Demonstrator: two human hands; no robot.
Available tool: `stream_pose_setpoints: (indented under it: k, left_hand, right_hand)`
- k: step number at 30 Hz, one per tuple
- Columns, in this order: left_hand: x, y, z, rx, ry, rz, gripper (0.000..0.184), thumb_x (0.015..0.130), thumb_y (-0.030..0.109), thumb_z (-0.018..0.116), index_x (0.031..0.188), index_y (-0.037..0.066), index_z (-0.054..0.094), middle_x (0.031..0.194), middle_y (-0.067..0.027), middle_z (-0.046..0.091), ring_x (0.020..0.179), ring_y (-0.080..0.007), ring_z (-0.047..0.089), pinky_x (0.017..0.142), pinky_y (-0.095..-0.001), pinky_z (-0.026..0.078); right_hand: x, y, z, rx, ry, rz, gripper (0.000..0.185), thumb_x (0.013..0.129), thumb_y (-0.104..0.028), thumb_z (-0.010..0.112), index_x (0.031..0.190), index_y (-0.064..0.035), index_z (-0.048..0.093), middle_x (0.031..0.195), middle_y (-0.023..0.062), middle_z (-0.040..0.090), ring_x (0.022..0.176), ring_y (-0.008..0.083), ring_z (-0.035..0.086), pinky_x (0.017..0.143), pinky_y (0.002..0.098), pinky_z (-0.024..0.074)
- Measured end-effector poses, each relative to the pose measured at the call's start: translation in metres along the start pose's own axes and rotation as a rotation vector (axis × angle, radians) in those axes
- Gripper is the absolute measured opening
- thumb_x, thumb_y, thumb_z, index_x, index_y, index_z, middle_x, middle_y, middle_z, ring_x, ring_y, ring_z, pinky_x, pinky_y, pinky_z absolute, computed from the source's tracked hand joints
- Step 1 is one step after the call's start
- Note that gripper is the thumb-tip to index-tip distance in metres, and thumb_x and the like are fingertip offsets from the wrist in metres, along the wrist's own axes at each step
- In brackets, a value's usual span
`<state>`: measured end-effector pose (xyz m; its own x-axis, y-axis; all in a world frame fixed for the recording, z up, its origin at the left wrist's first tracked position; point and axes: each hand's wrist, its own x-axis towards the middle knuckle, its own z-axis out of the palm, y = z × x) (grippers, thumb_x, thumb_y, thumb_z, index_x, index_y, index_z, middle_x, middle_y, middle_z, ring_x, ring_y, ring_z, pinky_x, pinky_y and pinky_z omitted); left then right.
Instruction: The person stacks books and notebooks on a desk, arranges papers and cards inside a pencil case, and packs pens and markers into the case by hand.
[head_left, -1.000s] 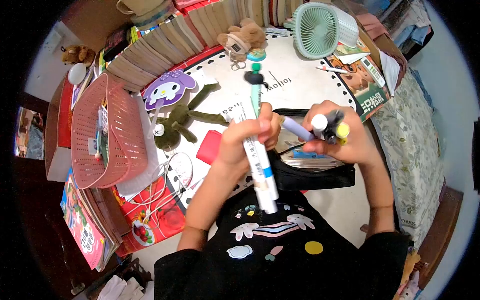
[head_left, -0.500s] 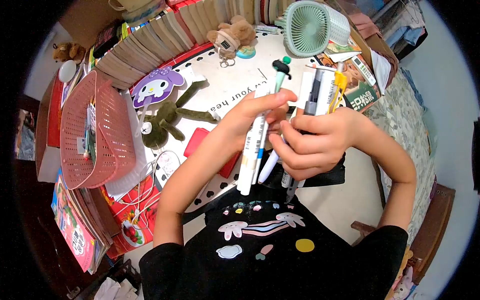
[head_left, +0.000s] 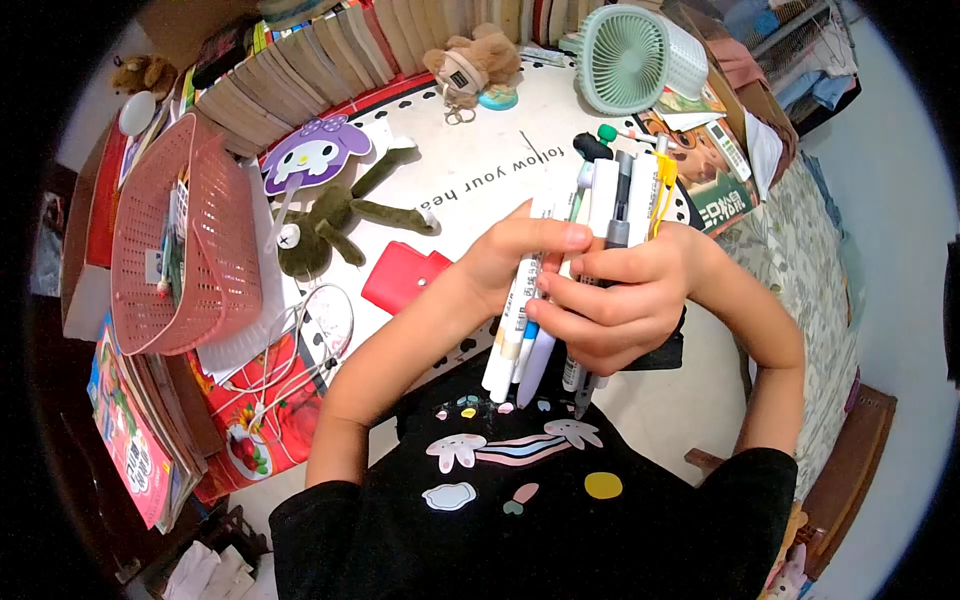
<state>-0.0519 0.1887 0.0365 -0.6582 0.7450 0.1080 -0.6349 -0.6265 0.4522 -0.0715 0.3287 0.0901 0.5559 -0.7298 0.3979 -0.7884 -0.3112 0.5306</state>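
Observation:
My left hand is closed around several white marker pens, its thumb lying across them. Against it, my right hand grips another bunch of pens, among them a grey-black pen and a lavender pen. A yellow ornament hangs at the top of the right-hand bunch. Black and green pen toppers stick up between the two bunches. The two bunches are side by side and touching, held above my lap. My fingers hide the middle of most pens.
On the left stands a pink basket with pens inside. A red wallet, a green plush toy and white cables lie on the desk. Books line the back, with a plush bear and a green fan before them.
My hands have come together, so the two pen bunches now touch. The black and green toppers have shifted right. The view has moved slightly, showing more of the red wallet.

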Motion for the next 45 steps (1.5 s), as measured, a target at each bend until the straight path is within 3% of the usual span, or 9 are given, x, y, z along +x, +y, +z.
stream_pose_setpoints:
  k: [8,11,17,20,27,29,35,39,45]
  left_hand:
    - [-0.007,-0.002,0.019,0.216,0.234,0.133,0.022,0.068,0.014,0.059,0.084,0.001,0.054,0.069,-0.003,0.054,0.061,-0.0081,0.05,0.053,-0.0199,0.039]
    - [-0.005,-0.003,-0.005,0.1,-0.027,0.188,0.017,0.069,0.017,0.056,0.065,0.004,0.046,0.048,-0.0032,0.041,0.048,-0.0106,0.043,0.047,-0.0199,0.033]
    - [-0.006,-0.001,-0.004,-0.055,0.07,0.293,0.013,0.075,0.016,0.049,0.075,0.005,0.043,0.057,-0.005,0.044,0.061,-0.0172,0.052,0.051,-0.0217,0.039]
    - [-0.006,-0.002,-0.01,-0.239,0.058,0.328,0.01,0.076,0.012,0.051,0.081,0.006,0.045,0.07,-0.0062,0.05,0.063,-0.015,0.053,0.05,-0.0225,0.042]
    - [-0.007,0.003,-0.003,0.449,0.317,0.517,0.017,0.07,0.011,0.06,0.077,0.001,0.048,0.066,-0.0083,0.053,0.053,-0.0111,0.05,0.047,-0.0211,0.04]
    - [-0.007,0.002,-0.004,0.428,0.329,0.486,0.018,0.07,0.012,0.061,0.077,0.001,0.049,0.064,-0.0071,0.052,0.052,-0.0109,0.049,0.047,-0.0209,0.039]
    - [-0.006,-0.001,-0.001,0.391,0.343,0.403,0.017,0.07,0.012,0.064,0.075,0.002,0.051,0.062,-0.004,0.052,0.051,-0.0091,0.049,0.047,-0.02,0.04]
    - [-0.003,-0.004,-0.001,0.297,0.374,0.488,0.029,0.075,0.015,0.063,0.094,-0.002,0.05,0.09,-0.0144,0.06,0.062,-0.0094,0.054,0.055,-0.0208,0.045]
    - [-0.005,-0.005,-0.002,0.311,0.479,0.552,0.03,0.072,0.01,0.065,0.095,-0.001,0.049,0.082,-0.009,0.059,0.067,-0.0124,0.056,0.063,-0.0243,0.048]
  right_hand:
    - [0.003,-0.006,-0.008,-0.032,-0.051,0.005,0.015,0.077,-0.018,0.046,0.08,-0.0063,0.055,0.094,0.008,0.057,0.088,0.0171,0.055,0.068,0.0283,0.0466]
    - [0.001,-0.007,-0.008,-0.162,0.048,0.003,0.012,0.076,-0.015,0.048,0.082,-0.0065,0.054,0.095,0.0057,0.056,0.09,0.0154,0.054,0.068,0.0283,0.0483]
    - [-0.006,-0.02,-0.011,-0.313,0.024,0.081,0.019,0.063,-0.009,0.063,0.077,-0.0124,0.052,0.078,0.0004,0.044,0.07,0.0133,0.047,0.063,0.0308,0.0487]
    - [0.004,-0.019,-0.024,0.314,0.02,0.713,0.023,0.054,-0.013,0.076,0.067,-0.0109,0.057,0.057,-0.002,0.04,0.065,0.0166,0.048,0.062,0.0338,0.0463]
    - [0.001,-0.035,-0.001,0.941,1.065,1.531,0.031,0.076,-0.027,0.063,0.094,-0.0099,0.044,0.078,0.0021,0.037,0.071,0.0123,0.042,0.065,0.0281,0.043]
    - [0.004,-0.033,0.005,0.972,1.341,1.609,0.028,0.077,-0.014,0.062,0.096,-0.0001,0.048,0.073,0.0079,0.053,0.062,0.0143,0.055,0.051,0.022,0.0459]
    - [0.008,-0.027,0.004,0.994,0.98,1.934,0.034,0.074,-0.013,0.066,0.099,0.0021,0.049,0.07,0.0047,0.056,0.061,0.0099,0.055,0.055,0.0218,0.045]
    - [0.016,-0.031,0.008,1.017,0.789,1.96,0.032,0.069,-0.014,0.071,0.091,-0.0005,0.051,0.075,0.005,0.058,0.064,0.0102,0.056,0.061,0.0215,0.0451]
    - [0.012,-0.035,0.017,0.935,0.615,1.96,0.037,0.067,-0.024,0.073,0.088,-0.0014,0.053,0.073,0.0019,0.056,0.066,0.0074,0.053,0.06,0.0213,0.0435]
